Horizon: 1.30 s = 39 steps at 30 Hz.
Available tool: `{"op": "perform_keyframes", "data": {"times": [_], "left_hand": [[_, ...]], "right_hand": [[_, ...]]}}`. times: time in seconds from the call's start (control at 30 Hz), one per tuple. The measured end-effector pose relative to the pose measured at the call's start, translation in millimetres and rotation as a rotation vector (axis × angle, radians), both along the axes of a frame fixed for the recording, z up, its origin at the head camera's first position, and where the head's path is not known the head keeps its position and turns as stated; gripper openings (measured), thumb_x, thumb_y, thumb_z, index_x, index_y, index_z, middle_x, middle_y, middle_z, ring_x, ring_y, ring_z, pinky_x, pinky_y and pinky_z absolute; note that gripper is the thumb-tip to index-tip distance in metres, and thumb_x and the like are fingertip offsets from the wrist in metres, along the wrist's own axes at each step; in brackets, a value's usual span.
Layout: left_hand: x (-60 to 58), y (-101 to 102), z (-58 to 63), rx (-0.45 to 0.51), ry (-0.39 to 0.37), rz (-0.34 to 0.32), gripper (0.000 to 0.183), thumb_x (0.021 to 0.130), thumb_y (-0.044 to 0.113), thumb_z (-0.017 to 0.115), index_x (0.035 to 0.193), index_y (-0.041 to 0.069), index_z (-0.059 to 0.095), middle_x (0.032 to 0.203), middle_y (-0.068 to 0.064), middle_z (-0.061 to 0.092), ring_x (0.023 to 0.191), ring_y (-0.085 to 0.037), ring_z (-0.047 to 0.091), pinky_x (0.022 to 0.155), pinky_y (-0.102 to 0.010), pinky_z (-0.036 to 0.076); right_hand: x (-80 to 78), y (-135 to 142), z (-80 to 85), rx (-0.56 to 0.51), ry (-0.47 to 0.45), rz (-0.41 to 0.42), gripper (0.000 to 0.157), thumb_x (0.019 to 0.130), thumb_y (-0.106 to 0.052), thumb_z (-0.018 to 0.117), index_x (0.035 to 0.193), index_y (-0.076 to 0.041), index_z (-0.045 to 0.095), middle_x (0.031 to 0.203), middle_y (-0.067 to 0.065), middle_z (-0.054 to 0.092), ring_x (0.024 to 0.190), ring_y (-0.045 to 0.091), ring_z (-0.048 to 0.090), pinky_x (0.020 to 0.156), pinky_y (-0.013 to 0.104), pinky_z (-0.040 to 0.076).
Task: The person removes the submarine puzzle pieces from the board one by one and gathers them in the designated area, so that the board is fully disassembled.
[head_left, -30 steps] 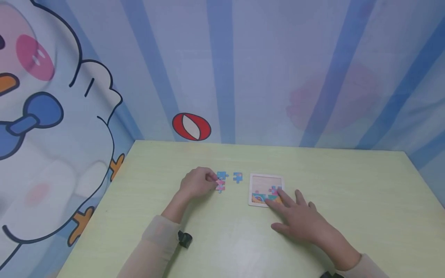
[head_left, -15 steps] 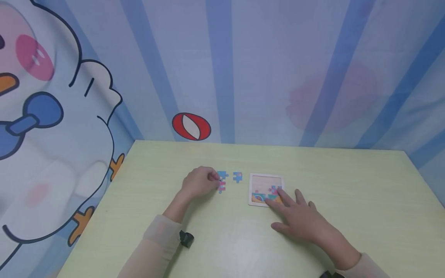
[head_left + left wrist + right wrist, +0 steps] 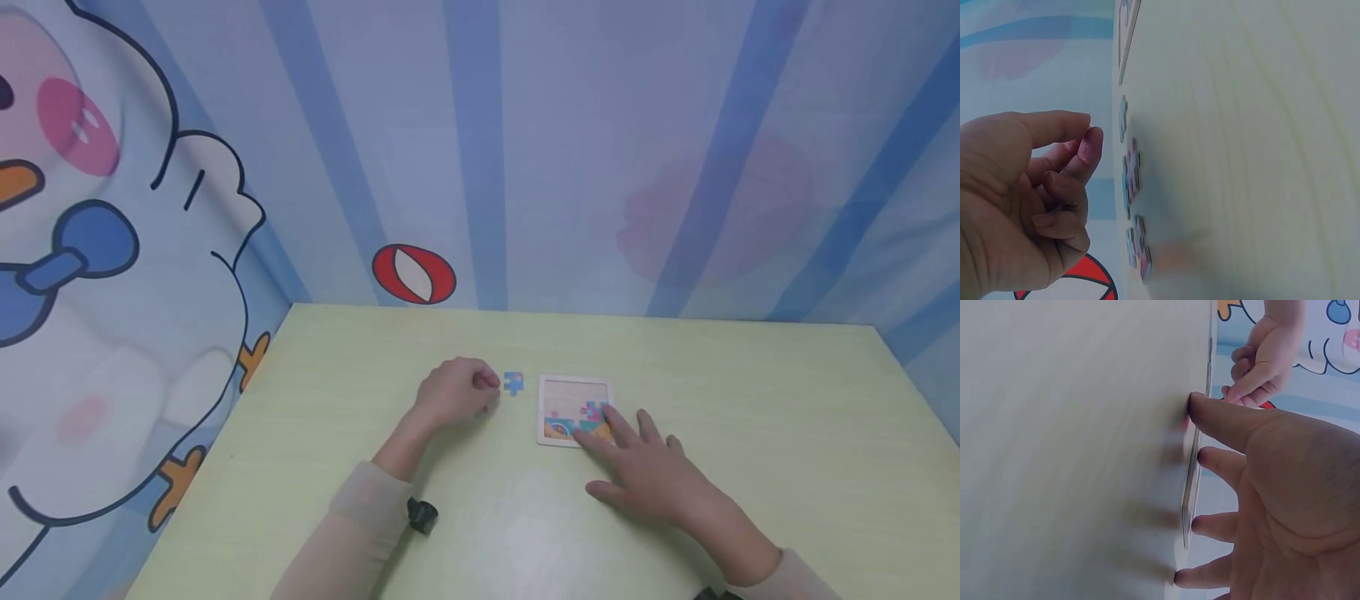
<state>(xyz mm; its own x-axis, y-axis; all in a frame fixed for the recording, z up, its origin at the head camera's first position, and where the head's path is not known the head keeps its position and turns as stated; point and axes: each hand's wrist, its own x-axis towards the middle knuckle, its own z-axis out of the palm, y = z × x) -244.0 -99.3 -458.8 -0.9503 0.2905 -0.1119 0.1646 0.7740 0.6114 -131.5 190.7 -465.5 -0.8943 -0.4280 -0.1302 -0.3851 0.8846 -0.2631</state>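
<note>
My left hand (image 3: 457,392) hovers close over the table, fingers curled, thumb and index fingertips meeting. Nothing shows between them in the left wrist view. Just right of it lies a blue jigsaw piece (image 3: 513,382). Pink and blue jigsaw pieces (image 3: 1132,169) lie below the hand in the left wrist view; the head view has them hidden behind it. Spread out with straight fingers, my right hand (image 3: 652,471) touches the lower right of a square puzzle tray (image 3: 575,378). Orange and teal pieces (image 3: 558,428) fill its bottom row, and a pink-blue piece (image 3: 594,410) sits above at the right.
More jigsaw pieces (image 3: 1139,247) lie on the pale yellow table (image 3: 480,517). Behind the table hangs a blue striped backdrop (image 3: 570,167) with a cartoon bird (image 3: 112,367) on the left. A small black device (image 3: 422,516) is worn at the left wrist.
My left hand has moved right, from beside the pink and blue pieces to over them, so the head view no longer shows them. The right hand and the tray have stayed put.
</note>
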Motion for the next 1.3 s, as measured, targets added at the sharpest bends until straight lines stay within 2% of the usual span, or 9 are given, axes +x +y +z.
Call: {"op": "perform_keyframes", "data": {"times": [0.03, 0.1, 0.2, 0.27, 0.33, 0.4, 0.83, 1.13, 1.3], "left_hand": [[0.4, 2.5, 0.0, 0.007, 0.001, -0.009, 0.008, 0.097, 0.023, 0.073, 0.101, 0.017, 0.076, 0.085, 0.008, 0.069, 0.076, -0.012, 0.064, 0.076, -0.040, 0.053], [1.3, 7.4, 0.4, 0.015, 0.008, -0.028, 0.006, 0.096, 0.024, 0.073, 0.099, 0.018, 0.076, 0.086, 0.009, 0.068, 0.079, -0.012, 0.063, 0.092, -0.049, 0.051], [2.5, 14.4, 0.7, 0.034, 0.015, -0.059, 0.005, 0.096, 0.024, 0.074, 0.096, 0.019, 0.075, 0.086, 0.009, 0.068, 0.080, -0.012, 0.062, 0.097, -0.054, 0.048], [3.3, 18.8, 1.8, 0.038, 0.020, -0.080, 0.005, 0.097, 0.024, 0.074, 0.096, 0.019, 0.075, 0.085, 0.009, 0.068, 0.079, -0.012, 0.062, 0.095, -0.049, 0.050], [3.8, 23.7, 2.5, 0.044, 0.017, -0.095, 0.005, 0.097, 0.024, 0.073, 0.097, 0.019, 0.075, 0.086, 0.009, 0.067, 0.078, -0.011, 0.062, 0.080, -0.038, 0.053], [4.5, 29.1, 3.5, 0.039, 0.017, -0.108, 0.006, 0.097, 0.024, 0.073, 0.099, 0.019, 0.075, 0.087, 0.009, 0.067, 0.079, -0.011, 0.062, 0.075, -0.034, 0.051], [2.5, 66.7, -4.3, 0.015, 0.000, -0.185, 0.006, 0.096, 0.028, 0.074, 0.100, 0.022, 0.075, 0.085, 0.014, 0.067, 0.079, -0.006, 0.062, 0.076, -0.033, 0.049], [2.4, 91.2, -8.0, -0.014, -0.018, -0.255, 0.018, 0.094, 0.029, 0.074, 0.110, 0.021, 0.076, 0.092, 0.015, 0.071, 0.082, -0.004, 0.063, 0.076, -0.030, 0.050], [2.6, 100.5, -12.1, -0.014, -0.051, -0.262, 0.026, 0.094, 0.032, 0.077, 0.116, 0.018, 0.076, 0.092, 0.014, 0.070, 0.074, -0.003, 0.063, 0.076, -0.029, 0.050]], "right_hand": [[0.2, 0.4, -0.2, -0.001, 0.002, -0.003, 0.066, 0.097, -0.050, 0.068, 0.155, -0.026, 0.050, 0.165, 0.023, 0.030, 0.140, 0.066, 0.028, 0.092, 0.084, 0.035], [0.4, 1.3, -0.6, 0.000, 0.005, -0.008, 0.066, 0.097, -0.049, 0.069, 0.155, -0.026, 0.050, 0.165, 0.023, 0.030, 0.140, 0.065, 0.029, 0.092, 0.083, 0.035], [1.2, 2.6, -0.4, 0.002, 0.001, -0.022, 0.066, 0.096, -0.049, 0.070, 0.155, -0.026, 0.050, 0.164, 0.024, 0.031, 0.141, 0.065, 0.029, 0.093, 0.083, 0.035], [1.8, 3.3, 0.0, 0.002, -0.007, -0.029, 0.066, 0.096, -0.049, 0.069, 0.155, -0.025, 0.050, 0.164, 0.025, 0.031, 0.141, 0.065, 0.028, 0.093, 0.084, 0.034], [2.1, 3.9, -0.1, 0.002, -0.016, -0.035, 0.066, 0.096, -0.050, 0.069, 0.155, -0.025, 0.051, 0.164, 0.025, 0.031, 0.141, 0.066, 0.027, 0.094, 0.084, 0.033], [2.2, 4.4, -0.5, 0.002, -0.020, -0.037, 0.066, 0.096, -0.050, 0.069, 0.155, -0.025, 0.051, 0.163, 0.026, 0.031, 0.141, 0.066, 0.027, 0.094, 0.084, 0.033], [1.5, 6.3, -0.9, -0.002, -0.005, -0.029, 0.066, 0.096, -0.050, 0.069, 0.155, -0.027, 0.050, 0.163, 0.025, 0.032, 0.141, 0.066, 0.027, 0.093, 0.084, 0.034], [0.7, 7.7, -2.8, -0.004, 0.009, -0.017, 0.066, 0.096, -0.051, 0.069, 0.155, -0.028, 0.050, 0.163, 0.025, 0.032, 0.140, 0.066, 0.029, 0.091, 0.085, 0.035], [1.1, 8.3, -2.5, -0.005, 0.015, -0.015, 0.067, 0.096, -0.051, 0.069, 0.156, -0.029, 0.049, 0.163, 0.025, 0.032, 0.139, 0.066, 0.029, 0.089, 0.085, 0.036]]}}
